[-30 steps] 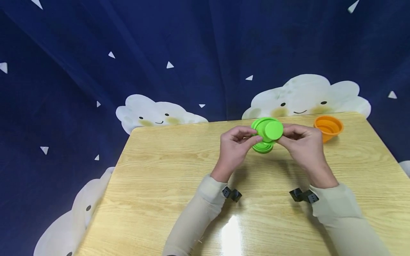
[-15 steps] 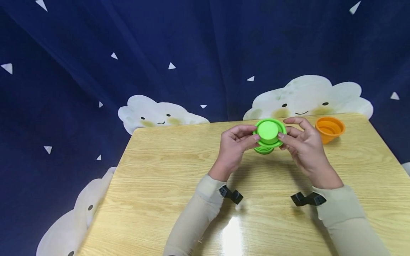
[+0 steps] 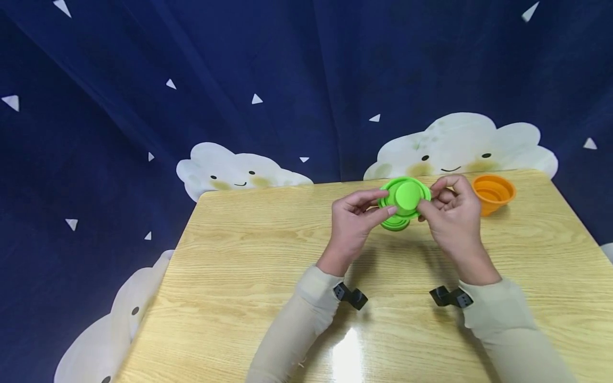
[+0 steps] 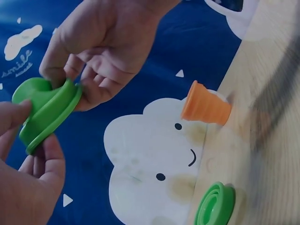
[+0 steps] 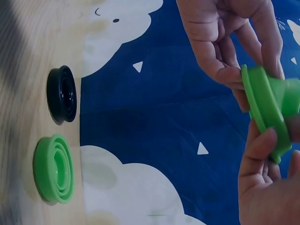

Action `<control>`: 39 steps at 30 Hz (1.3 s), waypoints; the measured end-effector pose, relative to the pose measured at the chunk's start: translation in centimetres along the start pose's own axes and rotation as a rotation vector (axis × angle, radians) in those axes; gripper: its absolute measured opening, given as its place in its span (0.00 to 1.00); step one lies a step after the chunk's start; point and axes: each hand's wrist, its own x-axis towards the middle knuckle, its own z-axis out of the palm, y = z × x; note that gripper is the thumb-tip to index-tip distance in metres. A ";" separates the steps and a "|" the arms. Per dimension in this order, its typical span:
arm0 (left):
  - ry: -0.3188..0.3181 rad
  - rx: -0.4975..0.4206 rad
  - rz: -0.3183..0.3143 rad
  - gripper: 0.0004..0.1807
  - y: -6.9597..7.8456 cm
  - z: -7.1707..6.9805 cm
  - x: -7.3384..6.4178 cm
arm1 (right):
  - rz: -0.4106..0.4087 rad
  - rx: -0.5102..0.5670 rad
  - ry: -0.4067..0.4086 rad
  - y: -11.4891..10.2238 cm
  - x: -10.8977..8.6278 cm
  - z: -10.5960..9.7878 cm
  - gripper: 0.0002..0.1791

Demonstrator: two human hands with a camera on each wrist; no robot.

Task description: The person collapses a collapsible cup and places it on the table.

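A bright green collapsible cup (image 3: 408,196) is held above the table, partly unfolded, its round base facing me in the head view. My left hand (image 3: 351,221) pinches its left side between thumb and fingers. At the opposite side, my right hand (image 3: 454,221) grips the rim, thumb at the front and fingers curled behind. From the side, the wrist views show the cup's wide rim and stepped wall, bent out of round in the left wrist view (image 4: 49,110). Below it, a second green collapsible cup (image 5: 54,169) sits folded flat on the table.
An orange collapsible cup (image 3: 493,192) stands unfolded at the back right of the wooden table (image 3: 249,266). A dark folded cup (image 5: 62,93) shows beside the flat green one in the right wrist view. A blue curtain (image 3: 268,64) with clouds hangs behind the table's far edge.
The held green cup's base swung from pointing rightward to facing the head camera, then tilted slightly right again. My right hand's fingers, spread half a second ago, have closed back in at the rim.
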 end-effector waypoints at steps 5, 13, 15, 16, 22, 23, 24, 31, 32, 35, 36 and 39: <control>0.058 0.071 0.082 0.15 -0.7 0.5 -0.2 | -0.043 -0.048 0.048 0.3 -0.3 0.5 0.15; 0.152 0.200 0.238 0.08 -1.1 1.4 -0.5 | -0.030 -0.173 0.086 0.5 -0.7 1.3 0.17; 0.150 0.205 0.268 0.08 -0.7 1.6 -0.4 | -0.014 -0.207 0.091 0.5 -0.8 1.4 0.18; 0.143 0.211 0.279 0.08 -0.3 1.7 -0.4 | -0.006 -0.223 0.095 0.5 -0.9 1.4 0.18; 0.108 0.260 0.280 0.07 1.7 2.3 -0.4 | -0.063 -0.307 0.046 0.5 -0.8 0.9 0.21; 0.111 0.258 0.277 0.08 1.8 2.3 -0.4 | -0.089 -0.321 0.026 0.5 -0.8 0.9 0.22; 0.115 0.250 0.275 0.08 1.9 2.2 -0.3 | -0.113 -0.333 0.004 0.5 -0.7 0.8 0.22; 0.091 0.311 0.293 0.09 1.1 1.5 0.0 | -0.206 -0.324 -0.056 0.4 -0.7 0.9 0.18; 0.073 0.326 0.297 0.09 0.8 1.3 0.1 | -0.213 -0.321 -0.053 0.3 -0.7 0.9 0.17; 0.022 0.394 0.309 0.10 0.1 0.7 0.4 | -0.238 -0.299 -0.052 -0.4 -0.9 1.1 0.16; 0.004 0.422 0.315 0.10 0.0 0.6 0.4 | -0.244 -0.294 -0.052 -0.7 -1.0 1.2 0.16; -0.044 0.509 0.327 0.12 0.1 0.3 0.5 | -0.263 -0.286 -0.072 -1.0 -1.2 1.2 0.15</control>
